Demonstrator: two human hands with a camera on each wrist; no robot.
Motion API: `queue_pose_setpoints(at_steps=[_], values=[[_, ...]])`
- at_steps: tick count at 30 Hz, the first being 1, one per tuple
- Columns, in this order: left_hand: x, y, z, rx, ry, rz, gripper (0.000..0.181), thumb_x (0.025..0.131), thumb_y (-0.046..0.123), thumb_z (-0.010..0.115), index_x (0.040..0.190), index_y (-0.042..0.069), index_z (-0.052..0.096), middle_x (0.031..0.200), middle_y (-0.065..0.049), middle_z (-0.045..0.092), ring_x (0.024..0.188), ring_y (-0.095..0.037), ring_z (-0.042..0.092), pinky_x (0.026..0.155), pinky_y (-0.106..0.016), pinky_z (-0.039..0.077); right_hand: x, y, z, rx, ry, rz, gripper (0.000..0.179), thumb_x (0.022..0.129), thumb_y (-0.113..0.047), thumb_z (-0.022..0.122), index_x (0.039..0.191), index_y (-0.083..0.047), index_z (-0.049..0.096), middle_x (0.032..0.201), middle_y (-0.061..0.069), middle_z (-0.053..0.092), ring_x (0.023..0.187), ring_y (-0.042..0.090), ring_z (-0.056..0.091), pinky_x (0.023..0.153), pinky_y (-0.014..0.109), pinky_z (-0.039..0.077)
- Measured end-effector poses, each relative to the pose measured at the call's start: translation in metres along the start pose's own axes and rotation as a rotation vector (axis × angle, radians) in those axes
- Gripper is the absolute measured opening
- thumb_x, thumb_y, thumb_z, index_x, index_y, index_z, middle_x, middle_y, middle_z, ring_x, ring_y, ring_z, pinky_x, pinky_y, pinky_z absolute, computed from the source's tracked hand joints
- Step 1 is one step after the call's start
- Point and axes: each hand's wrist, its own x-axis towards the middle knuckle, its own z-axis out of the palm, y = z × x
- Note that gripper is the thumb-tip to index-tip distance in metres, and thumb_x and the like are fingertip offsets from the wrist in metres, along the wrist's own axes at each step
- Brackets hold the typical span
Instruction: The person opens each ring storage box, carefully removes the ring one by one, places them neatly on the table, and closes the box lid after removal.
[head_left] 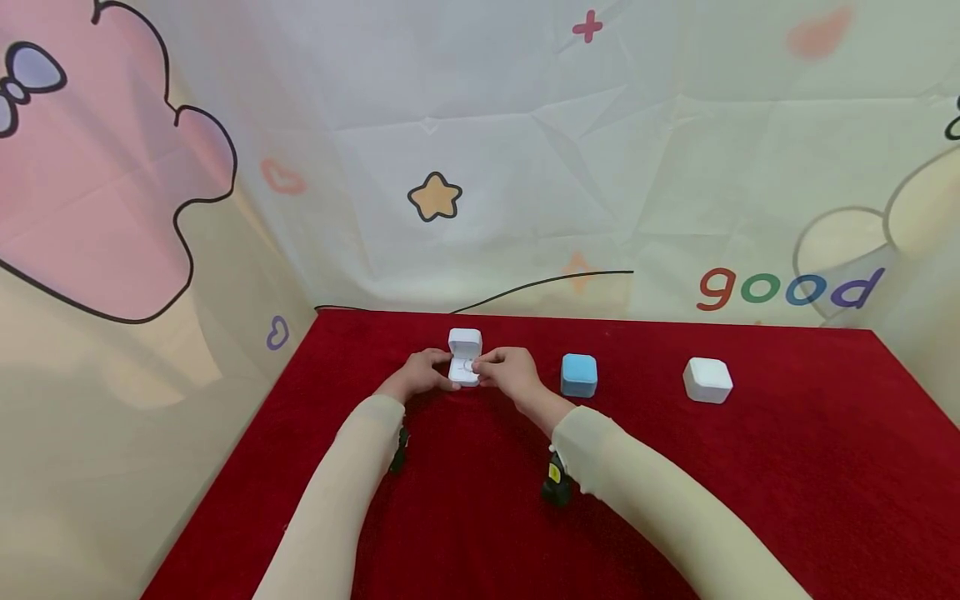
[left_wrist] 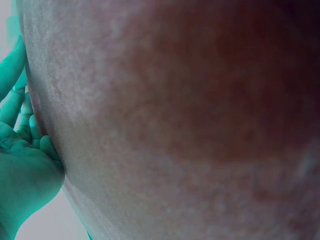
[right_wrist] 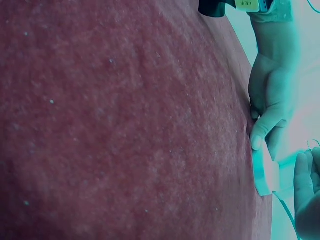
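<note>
An opened white ring box [head_left: 465, 372] stands on the red cloth with its lid raised at the back. My left hand [head_left: 420, 372] holds it from the left, and in the right wrist view the thumb presses the near side of the box [right_wrist: 261, 172]. My right hand [head_left: 513, 372] reaches in from the right. Between its thumb and finger it pinches a small ring [right_wrist: 315, 144], held at the box opening in the head view. Whether the ring touches the cushion cannot be made out. The left wrist view shows mostly cloth, with fingers and a palm [left_wrist: 30, 175] at its left edge.
To the right of my hands sits a closed light blue box [head_left: 579, 376], and farther right a closed white box [head_left: 707, 381]. A printed cloth backdrop [head_left: 525, 200] rises behind the table's far edge and along the left side. Red cloth [head_left: 465, 508] covers the table.
</note>
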Motion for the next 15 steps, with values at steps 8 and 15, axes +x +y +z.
queue_pose_setpoints(at_steps=[8, 15], values=[[0.001, -0.001, 0.001, 0.016, 0.002, 0.001, 0.067, 0.092, 0.013, 0.074, 0.152, 0.0, 0.046, 0.162, -0.02, 0.04, 0.15, -0.036, 0.036, 0.127, -0.05, 0.031, -0.007, 0.001, 0.002, 0.055, -0.022, 0.0, 0.021, 0.096, -0.008, 0.07, 0.111, 0.006, 0.075, 0.114, 0.021, 0.074, 0.071, 0.008, 0.067, 0.089, 0.038, 0.063], [0.0, 0.0, 0.001, 0.01, -0.001, -0.002, 0.066, 0.093, 0.013, 0.073, 0.152, 0.0, 0.046, 0.162, -0.021, 0.04, 0.15, -0.037, 0.036, 0.126, -0.051, 0.031, -0.013, 0.005, 0.005, 0.068, -0.033, -0.005, 0.018, 0.096, -0.006, 0.069, 0.107, 0.007, 0.075, 0.108, 0.02, 0.075, 0.069, 0.007, 0.065, 0.087, 0.036, 0.064]])
